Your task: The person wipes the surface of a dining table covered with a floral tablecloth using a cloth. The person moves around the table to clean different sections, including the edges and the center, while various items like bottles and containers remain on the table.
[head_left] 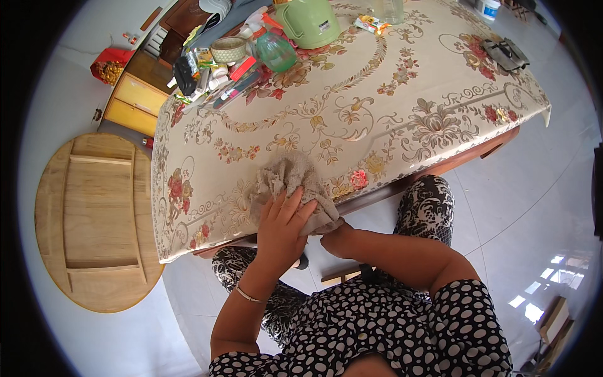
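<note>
A rumpled beige-grey cloth (286, 176) lies bunched at the near edge of the table, partly hanging over it. On top of the cloth rests my left hand (286, 223), open, its fingers stretched out and somewhat apart. My right hand (341, 240) is at the table's front edge, against the lower right side of the cloth. Its fingers are hidden by the cloth and the hand itself, so their grip does not show. Under the cloth spreads a cream tablecloth (352, 135) with a floral pattern.
At the back left are a green spray bottle (275, 51), a tape roll (228, 49) and several small items. A light green jug (308, 24) stands behind, with a snack packet (372, 25) nearby. A grey pouch (505, 55) lies far right. A round wooden board (100, 220) is at the left.
</note>
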Demonstrator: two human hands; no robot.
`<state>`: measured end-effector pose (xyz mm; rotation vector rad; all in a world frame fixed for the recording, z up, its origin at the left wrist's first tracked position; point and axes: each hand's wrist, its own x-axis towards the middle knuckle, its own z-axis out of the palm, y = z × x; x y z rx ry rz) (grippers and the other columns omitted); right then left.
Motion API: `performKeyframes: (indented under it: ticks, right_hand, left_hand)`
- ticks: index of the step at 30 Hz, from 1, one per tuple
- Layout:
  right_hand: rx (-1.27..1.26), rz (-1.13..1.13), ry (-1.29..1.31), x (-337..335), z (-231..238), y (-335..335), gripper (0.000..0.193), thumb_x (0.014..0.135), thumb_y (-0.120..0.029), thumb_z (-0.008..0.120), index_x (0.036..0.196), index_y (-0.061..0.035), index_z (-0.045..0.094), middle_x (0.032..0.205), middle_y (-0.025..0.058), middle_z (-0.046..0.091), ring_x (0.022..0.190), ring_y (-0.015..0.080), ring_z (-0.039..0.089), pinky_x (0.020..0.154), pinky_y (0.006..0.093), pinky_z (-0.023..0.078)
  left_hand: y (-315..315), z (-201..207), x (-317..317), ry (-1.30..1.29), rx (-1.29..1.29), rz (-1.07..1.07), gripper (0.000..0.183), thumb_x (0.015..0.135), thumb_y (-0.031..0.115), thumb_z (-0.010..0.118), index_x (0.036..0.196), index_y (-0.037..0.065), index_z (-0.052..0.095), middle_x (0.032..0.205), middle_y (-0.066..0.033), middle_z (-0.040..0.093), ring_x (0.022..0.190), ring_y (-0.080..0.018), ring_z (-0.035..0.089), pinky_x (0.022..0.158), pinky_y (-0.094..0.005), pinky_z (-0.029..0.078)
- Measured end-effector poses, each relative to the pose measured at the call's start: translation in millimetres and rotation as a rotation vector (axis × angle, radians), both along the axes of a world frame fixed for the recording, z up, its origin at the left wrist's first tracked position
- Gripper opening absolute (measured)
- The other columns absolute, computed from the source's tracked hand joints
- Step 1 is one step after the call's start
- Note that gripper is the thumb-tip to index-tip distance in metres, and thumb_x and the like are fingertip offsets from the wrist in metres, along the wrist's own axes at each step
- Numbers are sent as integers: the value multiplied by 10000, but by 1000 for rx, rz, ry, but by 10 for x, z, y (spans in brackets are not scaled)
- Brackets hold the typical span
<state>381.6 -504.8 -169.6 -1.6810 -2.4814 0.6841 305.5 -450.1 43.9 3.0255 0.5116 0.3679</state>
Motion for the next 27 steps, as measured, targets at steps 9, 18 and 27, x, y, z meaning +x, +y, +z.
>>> performKeyframes:
  ticks: [9,18,27]
  right_hand:
    - [-161,191,-199,138,657,-216,184,783,-160,581,916,-92,688,930,98,660,881,259,617,756,413,431]
    - [-23,161,-198,178,769,-285,153,765,-165,592,866,-94,681,874,87,648,846,254,612,727,408,430]
    - [40,166,-79,176,731,-374,147,731,-179,608,816,-76,670,829,89,637,815,253,602,734,401,427]
  left_hand:
    - [600,-95,415,-82,-11,18,523,667,31,624,1179,132,590,1249,-125,538,1130,-365,499,946,-455,395]
    - [1360,-133,1023,-88,21,121,386,771,85,613,1155,123,612,1173,-109,592,1064,-309,561,888,-397,461]
    - [1824,-93,1448,32,-18,195,372,822,135,562,1192,112,595,1212,-114,580,1075,-319,561,905,-380,459]
